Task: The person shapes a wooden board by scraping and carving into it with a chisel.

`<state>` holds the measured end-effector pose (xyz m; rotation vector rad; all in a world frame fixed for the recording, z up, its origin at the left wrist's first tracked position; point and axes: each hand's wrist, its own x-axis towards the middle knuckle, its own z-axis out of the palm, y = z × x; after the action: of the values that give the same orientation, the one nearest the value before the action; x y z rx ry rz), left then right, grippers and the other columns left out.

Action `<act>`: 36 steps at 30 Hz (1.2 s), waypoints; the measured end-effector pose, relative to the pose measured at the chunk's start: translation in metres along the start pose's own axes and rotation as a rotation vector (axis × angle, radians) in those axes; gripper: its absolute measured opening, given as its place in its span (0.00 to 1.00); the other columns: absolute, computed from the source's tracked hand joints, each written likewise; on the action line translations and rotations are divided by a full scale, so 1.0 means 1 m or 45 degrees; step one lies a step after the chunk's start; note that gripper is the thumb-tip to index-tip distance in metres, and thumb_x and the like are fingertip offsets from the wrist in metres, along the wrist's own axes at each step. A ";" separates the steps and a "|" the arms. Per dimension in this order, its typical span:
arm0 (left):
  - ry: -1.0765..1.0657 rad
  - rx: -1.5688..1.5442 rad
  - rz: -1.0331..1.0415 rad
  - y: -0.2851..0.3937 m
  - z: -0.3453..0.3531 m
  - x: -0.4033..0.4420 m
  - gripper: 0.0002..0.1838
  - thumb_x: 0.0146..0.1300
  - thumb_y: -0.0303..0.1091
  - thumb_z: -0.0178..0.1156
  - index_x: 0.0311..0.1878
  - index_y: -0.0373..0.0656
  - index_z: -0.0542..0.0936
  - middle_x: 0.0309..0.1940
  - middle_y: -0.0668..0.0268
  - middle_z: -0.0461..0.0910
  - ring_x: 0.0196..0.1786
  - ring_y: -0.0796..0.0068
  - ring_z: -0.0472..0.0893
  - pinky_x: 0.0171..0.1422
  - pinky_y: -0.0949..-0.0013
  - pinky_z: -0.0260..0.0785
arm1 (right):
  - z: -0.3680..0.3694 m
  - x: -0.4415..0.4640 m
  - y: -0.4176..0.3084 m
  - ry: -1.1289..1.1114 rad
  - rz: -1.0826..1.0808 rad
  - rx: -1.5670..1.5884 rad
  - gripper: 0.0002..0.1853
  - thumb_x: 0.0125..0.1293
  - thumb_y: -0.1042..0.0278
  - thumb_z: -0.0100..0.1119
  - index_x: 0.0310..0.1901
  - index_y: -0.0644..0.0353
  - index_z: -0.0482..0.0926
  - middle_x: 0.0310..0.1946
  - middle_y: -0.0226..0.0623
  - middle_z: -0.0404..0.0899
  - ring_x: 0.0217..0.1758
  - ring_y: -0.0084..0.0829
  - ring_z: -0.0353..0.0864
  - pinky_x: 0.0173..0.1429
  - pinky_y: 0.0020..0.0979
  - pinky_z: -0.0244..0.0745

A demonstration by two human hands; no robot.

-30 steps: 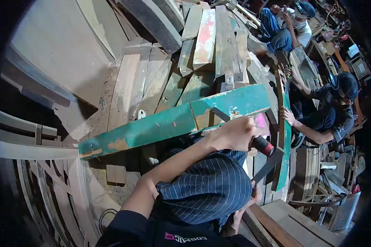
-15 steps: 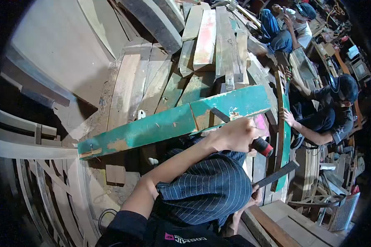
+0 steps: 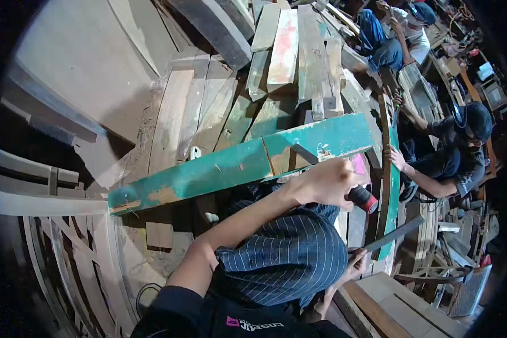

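Note:
My left hand (image 3: 328, 181) is closed around a tool. Its black and red handle end (image 3: 363, 198) sticks out on the right, and a dark flat piece (image 3: 304, 154) shows on the other side, against a bare notch in the green painted beam (image 3: 219, 168). Low on the right, beside my knee in striped cloth (image 3: 281, 253), my right hand (image 3: 355, 266) grips a long grey bar (image 3: 394, 234), which points up and to the right. The fingers of my right hand are partly hidden by the knee.
Planks (image 3: 281, 50) are stacked beyond the beam. A wooden block (image 3: 159, 235) lies below it. On the right a co-worker (image 3: 462, 146) holds another green board (image 3: 390, 186); a second person (image 3: 386, 42) sits farther back. Wooden frames (image 3: 50, 205) stand at the left.
The grey bar has swung outward to the right, and its flat side has turned. My right hand has moved slightly right. My left hand keeps its grip in nearly the same place.

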<state>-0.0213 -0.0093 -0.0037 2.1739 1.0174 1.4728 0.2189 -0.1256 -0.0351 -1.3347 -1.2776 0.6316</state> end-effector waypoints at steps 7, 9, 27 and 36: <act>0.050 0.050 0.071 -0.003 -0.002 0.001 0.14 0.43 0.28 0.69 0.37 0.43 0.83 0.19 0.57 0.81 0.27 0.55 0.86 0.36 0.54 0.79 | 0.006 -0.010 -0.009 0.068 -0.118 0.206 0.24 0.84 0.59 0.53 0.30 0.68 0.74 0.20 0.39 0.77 0.19 0.25 0.74 0.24 0.26 0.68; 0.108 0.012 0.112 -0.003 0.002 0.005 0.11 0.44 0.29 0.69 0.33 0.43 0.81 0.22 0.57 0.81 0.27 0.54 0.84 0.37 0.55 0.77 | -0.006 -0.008 0.009 -0.087 -0.295 -0.345 0.23 0.81 0.62 0.58 0.26 0.67 0.74 0.19 0.33 0.76 0.18 0.27 0.73 0.27 0.31 0.68; 0.029 0.009 -0.020 -0.006 0.004 -0.002 0.11 0.47 0.30 0.72 0.34 0.45 0.81 0.20 0.60 0.82 0.28 0.55 0.86 0.39 0.56 0.79 | 0.017 -0.007 -0.016 -0.014 -0.049 -0.064 0.17 0.79 0.65 0.62 0.31 0.68 0.79 0.19 0.35 0.76 0.20 0.22 0.71 0.27 0.29 0.63; -0.075 0.074 -0.048 -0.004 -0.001 -0.004 0.17 0.44 0.30 0.72 0.41 0.42 0.85 0.23 0.57 0.83 0.31 0.52 0.85 0.42 0.53 0.78 | -0.001 0.003 -0.003 -0.142 -0.117 -0.328 0.19 0.81 0.63 0.58 0.34 0.71 0.79 0.21 0.34 0.80 0.20 0.22 0.75 0.26 0.27 0.69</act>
<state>-0.0243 -0.0098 -0.0088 2.2121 1.0875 1.3702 0.2200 -0.1235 -0.0316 -1.4556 -1.5425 0.4953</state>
